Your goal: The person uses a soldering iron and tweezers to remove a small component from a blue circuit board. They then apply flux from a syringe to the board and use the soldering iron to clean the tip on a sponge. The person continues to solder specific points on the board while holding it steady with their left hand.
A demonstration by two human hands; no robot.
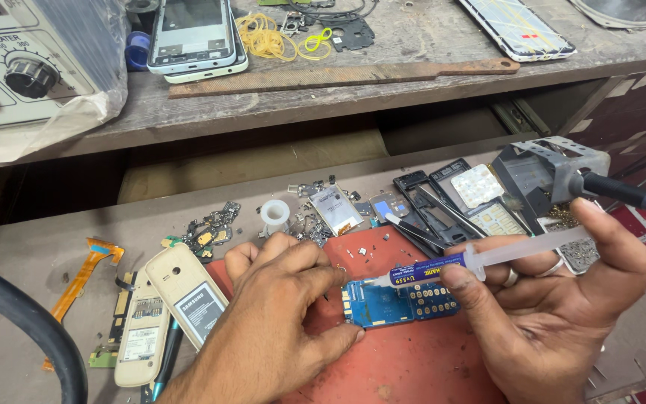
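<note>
Left hand [282, 314] pins the blue circuit board [398, 301] flat on the red mat [413, 366], thumb and fingertips gripping its left edge. Right hand [555, 299] grasps a syringe [472, 262] with a blue label, tip lowered to the board's far-left corner; contact probably made, but the view is too small to confirm. Board lies near centre of the table [31, 247]. Left: two beige phone shells [162, 310]. Far right: black phone frames [443, 206].
</note>
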